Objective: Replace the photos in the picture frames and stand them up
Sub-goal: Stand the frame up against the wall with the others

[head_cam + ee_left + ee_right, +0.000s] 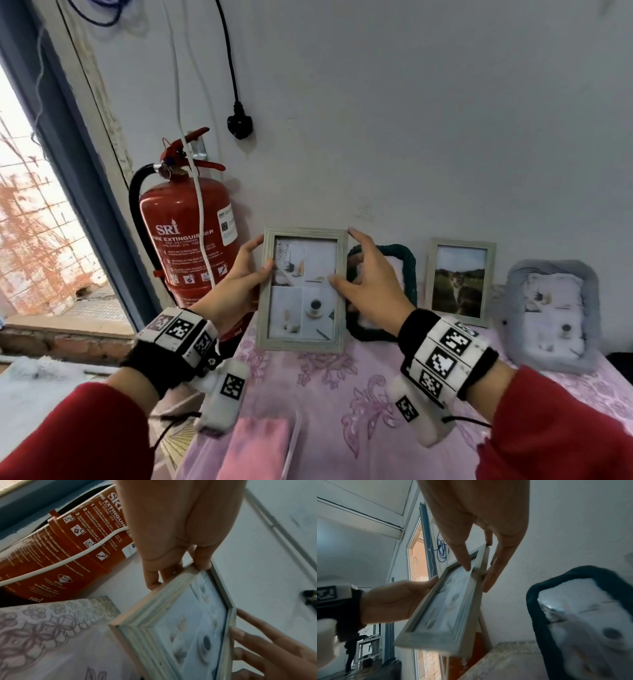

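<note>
A pale grey-green wooden picture frame [301, 342] with a four-part still-life photo is held upright over the table's left end. My left hand [263, 253] grips its left edge, thumb on the front and fingers behind. My right hand [344, 257] pinches the upper right edge, thumb on the glass. In the left wrist view, the left hand [171, 568] holds the frame [154, 608] at its top corner. In the right wrist view, the right hand [477, 573] clasps the frame [436, 635]. Whether its lower edge touches the cloth is unclear.
Against the wall stand a dark green fabric frame [409, 263], a wooden frame with a cat photo [459, 281] and a grey fluffy frame [551, 308]. A red fire extinguisher [185, 233] hangs left of the table. The pink patterned cloth [325, 394] covers the table.
</note>
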Tool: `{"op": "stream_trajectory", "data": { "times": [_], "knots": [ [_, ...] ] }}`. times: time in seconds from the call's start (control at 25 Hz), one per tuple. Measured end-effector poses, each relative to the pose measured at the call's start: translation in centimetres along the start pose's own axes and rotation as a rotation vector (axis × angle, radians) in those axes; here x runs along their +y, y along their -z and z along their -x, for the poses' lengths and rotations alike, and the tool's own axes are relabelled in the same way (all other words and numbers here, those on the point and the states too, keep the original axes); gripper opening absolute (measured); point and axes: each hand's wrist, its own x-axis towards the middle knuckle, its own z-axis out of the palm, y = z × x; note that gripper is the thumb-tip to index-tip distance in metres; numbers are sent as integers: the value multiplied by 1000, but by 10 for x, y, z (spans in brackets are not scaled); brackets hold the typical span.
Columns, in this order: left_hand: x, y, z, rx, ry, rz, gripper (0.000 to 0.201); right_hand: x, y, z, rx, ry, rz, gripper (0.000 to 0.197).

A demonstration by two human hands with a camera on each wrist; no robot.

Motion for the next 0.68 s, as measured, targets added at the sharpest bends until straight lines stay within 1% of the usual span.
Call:
{"op": "stream_trajectory", "data": {
  "times": [0.08,0.16,0.24,0.44,0.56,0.68],
  "knots": [
    [-7,17,-24,-16,7,15,45,3,-9,-35,-16,26,28,68],
    [-18,28,-47,-24,9,43,49,9,-17,-66,-37,46,111,53],
    [-34,40,-74,-6,23,79,50,19,-27,-96,-58,47,176,44],
    [-71,58,-134,34,36,148,41,46,-47,-155,-80,7,420,35],
    [-88,59,-155,29,38,157,40,60,-51,-171,-79,-55,492,32],
    [-102,59,-170,26,49,168,39,72,-54,-179,-100,-86,551,29]
  ]
}}
